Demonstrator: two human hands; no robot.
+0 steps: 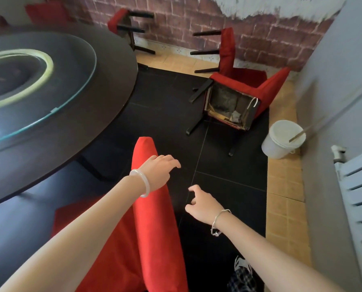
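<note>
Left hand over and right hand beside a tall, bright red fabric chair back, both empty with fingers loosely curled.

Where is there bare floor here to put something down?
The black tiles under the right hand, between the near red chair and the tan floor strip, lie bare. Ahead it is crowded: a toppled chair and a white bucket.

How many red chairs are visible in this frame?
4: the near chair by the left hand, an overturned chair, two tipped chairs at the brick wall. A red shape behind the table may be a fifth.
</note>
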